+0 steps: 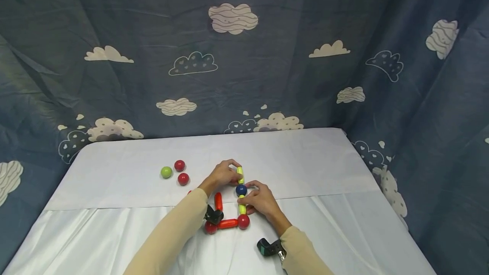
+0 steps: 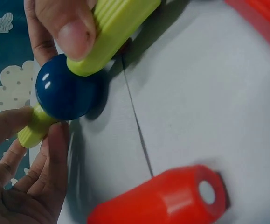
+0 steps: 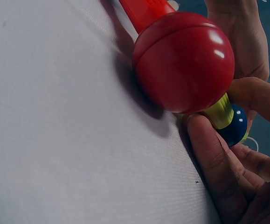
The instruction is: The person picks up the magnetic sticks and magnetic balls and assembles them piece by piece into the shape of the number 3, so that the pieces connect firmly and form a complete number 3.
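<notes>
My left hand (image 1: 225, 174) pinches a ribbed yellow-green stick (image 1: 240, 175) between thumb and fingers. That stick meets the far side of a blue ball (image 1: 241, 190). On the ball's near side is a second yellow-green stick (image 1: 242, 205), pinched by my right hand (image 1: 261, 200). In the right wrist view, this second stick joins a large red ball (image 3: 183, 63). A red stick (image 1: 228, 223) runs from there to another red ball (image 1: 211, 227), partly covered by the left wrist camera. In the left wrist view, a red stick (image 2: 162, 196) shows a pale disc on its end.
On the table's left side lie a green ball (image 1: 166, 172) and two red balls (image 1: 179, 165). The white cloth (image 1: 305, 164) has a seam across it. A dark blue curtain (image 1: 267, 75) with clouds hangs behind. My left forearm (image 1: 172, 232) partly hides something red.
</notes>
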`<control>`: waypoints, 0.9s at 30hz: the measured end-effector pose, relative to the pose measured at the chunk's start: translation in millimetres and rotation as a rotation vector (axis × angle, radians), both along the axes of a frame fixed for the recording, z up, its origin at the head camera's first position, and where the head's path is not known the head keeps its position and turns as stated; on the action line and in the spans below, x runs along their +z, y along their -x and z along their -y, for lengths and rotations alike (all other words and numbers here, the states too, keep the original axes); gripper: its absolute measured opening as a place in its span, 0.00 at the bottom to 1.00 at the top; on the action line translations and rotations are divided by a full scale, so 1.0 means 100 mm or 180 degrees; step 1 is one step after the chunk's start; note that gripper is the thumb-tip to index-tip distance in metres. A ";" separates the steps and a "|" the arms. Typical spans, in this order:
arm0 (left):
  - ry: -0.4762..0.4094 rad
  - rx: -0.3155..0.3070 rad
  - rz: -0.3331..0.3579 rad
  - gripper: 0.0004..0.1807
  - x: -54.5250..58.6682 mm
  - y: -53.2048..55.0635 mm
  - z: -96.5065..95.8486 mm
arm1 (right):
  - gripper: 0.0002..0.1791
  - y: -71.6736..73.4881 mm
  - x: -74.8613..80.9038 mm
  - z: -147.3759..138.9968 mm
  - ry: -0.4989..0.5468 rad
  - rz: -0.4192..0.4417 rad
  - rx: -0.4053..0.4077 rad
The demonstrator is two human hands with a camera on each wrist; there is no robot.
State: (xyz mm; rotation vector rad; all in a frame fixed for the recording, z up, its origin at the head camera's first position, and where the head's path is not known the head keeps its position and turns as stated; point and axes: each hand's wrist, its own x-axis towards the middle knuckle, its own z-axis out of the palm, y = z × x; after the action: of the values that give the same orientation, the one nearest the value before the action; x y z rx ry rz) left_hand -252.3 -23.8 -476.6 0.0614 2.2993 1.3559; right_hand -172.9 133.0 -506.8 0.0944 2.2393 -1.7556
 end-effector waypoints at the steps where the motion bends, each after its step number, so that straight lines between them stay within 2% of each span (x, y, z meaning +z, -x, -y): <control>1: 0.0009 -0.0004 0.0005 0.20 0.00 0.00 0.00 | 0.31 0.00 0.00 0.00 -0.0004 0.0008 0.0001; 14: -0.0001 0.0009 0.0049 0.20 0.00 -0.03 0.01 | 0.31 0.00 0.00 0.02 -0.0041 -0.0020 -0.0010; 22: 0.0137 0.0046 0.0016 0.22 0.07 -0.04 0.12 | 0.31 0.01 0.01 0.03 -0.0088 0.0022 -0.0035; 27: 0.0230 -0.0025 0.0037 0.21 0.13 -0.05 0.24 | 0.32 0.01 0.02 0.03 -0.0175 0.0064 -0.0042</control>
State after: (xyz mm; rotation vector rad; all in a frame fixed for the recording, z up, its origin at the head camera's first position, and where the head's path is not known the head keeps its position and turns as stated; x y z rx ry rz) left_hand -247.8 -47.8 -463.6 0.0390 2.3336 1.2650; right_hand -173.7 130.4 -505.1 0.1381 2.2781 -1.6922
